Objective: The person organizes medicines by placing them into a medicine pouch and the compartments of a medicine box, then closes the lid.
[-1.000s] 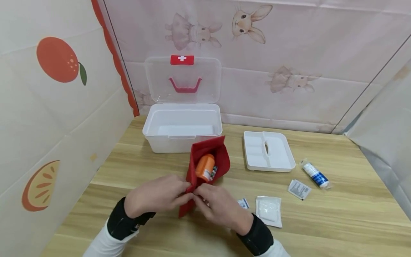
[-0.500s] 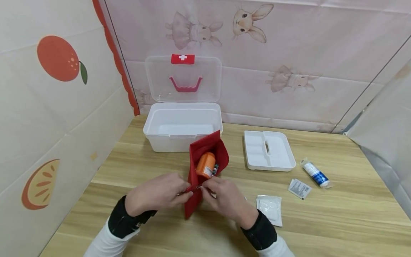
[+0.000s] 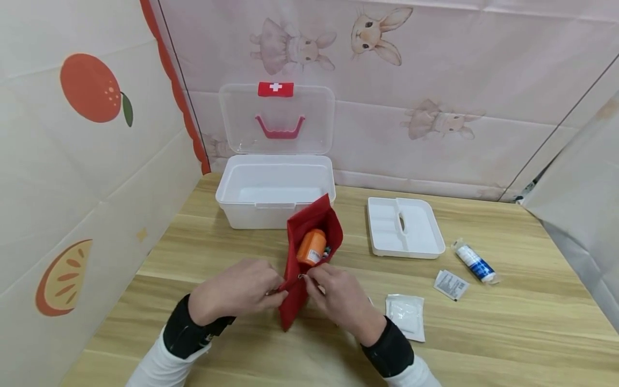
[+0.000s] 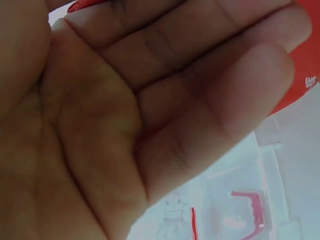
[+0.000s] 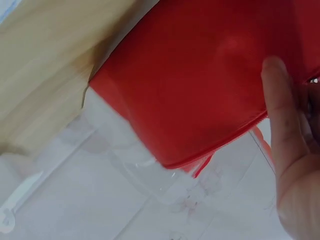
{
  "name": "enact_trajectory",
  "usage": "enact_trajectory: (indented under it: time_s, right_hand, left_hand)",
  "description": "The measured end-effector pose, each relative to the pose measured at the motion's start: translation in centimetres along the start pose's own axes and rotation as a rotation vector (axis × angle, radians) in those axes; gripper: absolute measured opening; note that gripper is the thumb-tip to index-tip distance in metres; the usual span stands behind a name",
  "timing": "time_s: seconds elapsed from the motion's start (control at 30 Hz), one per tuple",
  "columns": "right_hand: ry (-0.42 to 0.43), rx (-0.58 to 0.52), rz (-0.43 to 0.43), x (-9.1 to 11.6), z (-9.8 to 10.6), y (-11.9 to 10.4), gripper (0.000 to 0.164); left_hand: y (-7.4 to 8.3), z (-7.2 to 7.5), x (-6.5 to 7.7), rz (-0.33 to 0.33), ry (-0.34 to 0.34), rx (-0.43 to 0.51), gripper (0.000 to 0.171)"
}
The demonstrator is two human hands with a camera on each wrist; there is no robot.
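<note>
A red zip pouch (image 3: 293,247) gapes toward the box, with an orange pill bottle (image 3: 311,247) lying inside. Beside the bottle, small dark and white items (image 3: 326,251) show only in part. My left hand (image 3: 240,290) pinches the pouch's near edge between thumb and fingers. At the same end, my right hand (image 3: 342,301) pinches a small metal zipper pull (image 3: 301,276) at the opening. The right wrist view has the pouch's red side (image 5: 200,85) under my fingers. In the left wrist view my left palm (image 4: 100,115) covers most of the pouch.
Behind the pouch stands a white box (image 3: 256,215) with its clear lid (image 3: 232,123) raised. To the right lie a white divided tray (image 3: 382,226), a blue-and-white wrapped roll (image 3: 475,262), flat sachets (image 3: 451,285) and a white packet (image 3: 405,316) on the wooden table (image 3: 532,322).
The pouch has shifted slightly away from me and its mouth has narrowed a little. My right fingertips have drawn apart from the left ones, bringing the zipper pull into sight.
</note>
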State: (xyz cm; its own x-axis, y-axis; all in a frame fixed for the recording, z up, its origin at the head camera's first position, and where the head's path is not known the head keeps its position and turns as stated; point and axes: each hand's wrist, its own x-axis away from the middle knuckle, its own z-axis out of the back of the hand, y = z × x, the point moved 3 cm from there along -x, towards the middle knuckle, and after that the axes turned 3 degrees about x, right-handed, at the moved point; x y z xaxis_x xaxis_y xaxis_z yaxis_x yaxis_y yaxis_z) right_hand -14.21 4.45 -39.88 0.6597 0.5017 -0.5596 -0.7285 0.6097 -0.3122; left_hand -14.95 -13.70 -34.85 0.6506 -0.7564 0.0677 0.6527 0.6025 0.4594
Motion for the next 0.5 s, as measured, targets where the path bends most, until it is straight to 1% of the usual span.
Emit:
enact_trajectory:
  time_s: [0.13, 0.37, 0.5]
  right_hand:
    - [0.077, 0.058, 0.02, 0.1, -0.1, 0.3, 0.015]
    - [0.097, 0.078, -0.049, 0.0, -0.1, 1.0, 0.012]
    - [0.123, 0.083, -0.058, 0.0, 0.0, 1.2, 0.012]
  left_hand:
    - [0.0, 0.0, 0.2, 0.002, 0.014, -0.01, 0.031]
    - [-0.1, 0.0, 0.3, 0.005, 0.011, -0.006, 0.026]
    - [0.0, 0.0, 0.4, 0.0, 0.006, -0.022, 0.024]
